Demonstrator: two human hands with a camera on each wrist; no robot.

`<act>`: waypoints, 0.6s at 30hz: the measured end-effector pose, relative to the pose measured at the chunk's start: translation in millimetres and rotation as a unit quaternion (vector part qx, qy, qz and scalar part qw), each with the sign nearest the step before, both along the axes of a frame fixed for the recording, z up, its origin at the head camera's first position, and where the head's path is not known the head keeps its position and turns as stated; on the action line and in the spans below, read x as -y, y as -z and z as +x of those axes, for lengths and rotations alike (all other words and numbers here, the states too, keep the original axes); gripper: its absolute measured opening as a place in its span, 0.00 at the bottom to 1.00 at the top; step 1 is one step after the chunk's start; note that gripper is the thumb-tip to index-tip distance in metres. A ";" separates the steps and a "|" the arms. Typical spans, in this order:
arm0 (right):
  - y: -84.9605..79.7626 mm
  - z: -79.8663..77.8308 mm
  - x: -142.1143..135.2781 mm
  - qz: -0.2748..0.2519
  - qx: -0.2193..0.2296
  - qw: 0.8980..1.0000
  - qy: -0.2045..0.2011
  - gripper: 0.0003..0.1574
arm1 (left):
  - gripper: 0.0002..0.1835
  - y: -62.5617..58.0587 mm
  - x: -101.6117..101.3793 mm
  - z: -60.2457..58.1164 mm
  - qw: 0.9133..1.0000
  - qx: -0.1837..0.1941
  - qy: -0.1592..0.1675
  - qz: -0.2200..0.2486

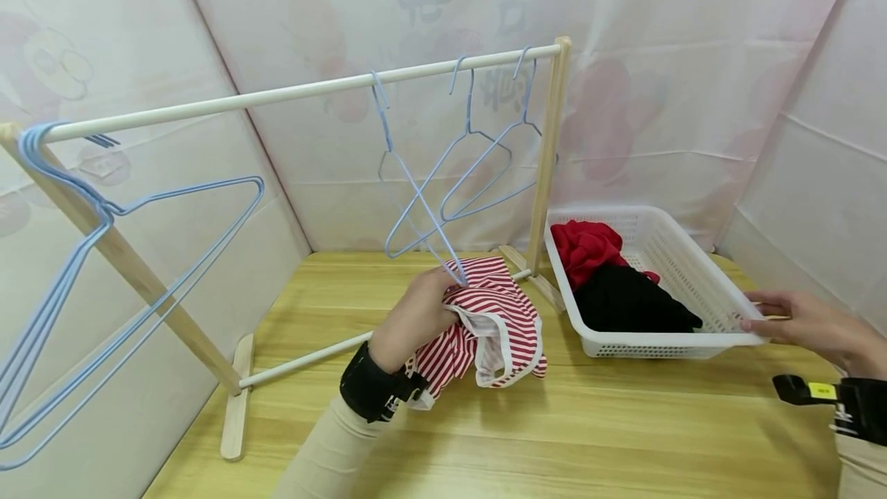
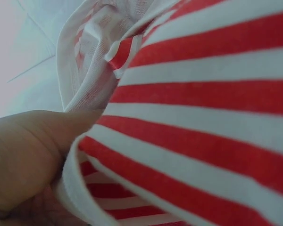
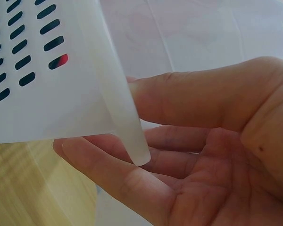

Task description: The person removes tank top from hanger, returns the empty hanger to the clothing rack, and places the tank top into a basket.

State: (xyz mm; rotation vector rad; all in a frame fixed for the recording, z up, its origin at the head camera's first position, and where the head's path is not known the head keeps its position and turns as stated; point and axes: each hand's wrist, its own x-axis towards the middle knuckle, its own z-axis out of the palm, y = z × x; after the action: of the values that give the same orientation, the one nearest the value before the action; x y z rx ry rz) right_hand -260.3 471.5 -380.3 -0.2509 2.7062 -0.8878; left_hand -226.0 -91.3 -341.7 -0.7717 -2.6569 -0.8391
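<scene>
My left hand (image 1: 426, 306) grips a red-and-white striped garment (image 1: 509, 314) with white trim, bunched above the table; its fingertips are hidden in the cloth. In the left wrist view, the thumb presses against the striped cloth (image 2: 203, 94). A blue hanger (image 1: 419, 191) hangs from the rail, its lower corner meeting the garment beside that hand; I cannot tell whether it is inside the cloth. My right hand (image 1: 807, 322) holds the front right corner of a white basket (image 1: 665, 341). In the right wrist view, thumb and fingers lie on either side of the rim (image 3: 122, 94).
Red cloth (image 1: 585, 249) and black cloth (image 1: 630, 303) lie in the basket. A wooden rack with a white rail (image 1: 277, 98) spans the table (image 1: 589, 422). Several blue hangers (image 1: 104, 210) hang bunched at its left end; two more (image 1: 467, 110) hang near the right post (image 1: 549, 152).
</scene>
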 end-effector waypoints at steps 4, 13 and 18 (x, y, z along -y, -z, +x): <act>1.5 -1.3 -1.4 -0.001 0.003 1.000 0.000 0.50 | 0.24 -2.5 -4.4 1.4 1.000 -0.015 0.011 -0.011; 2.1 -1.7 -2.9 0.000 0.003 1.000 0.000 0.50 | 0.24 -11.2 -15.7 -1.2 0.999 -0.034 0.038 -0.016; 1.6 -0.5 -2.1 -0.004 0.003 1.000 -0.003 0.50 | 0.24 -14.1 -21.1 -1.2 0.998 -0.040 0.034 -0.019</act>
State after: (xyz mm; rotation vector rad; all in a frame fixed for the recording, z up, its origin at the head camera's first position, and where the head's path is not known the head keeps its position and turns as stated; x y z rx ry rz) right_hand -260.8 473.6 -381.9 -0.2575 2.6958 -0.8965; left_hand -227.2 -70.2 -327.6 -0.8894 -2.5964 -0.7597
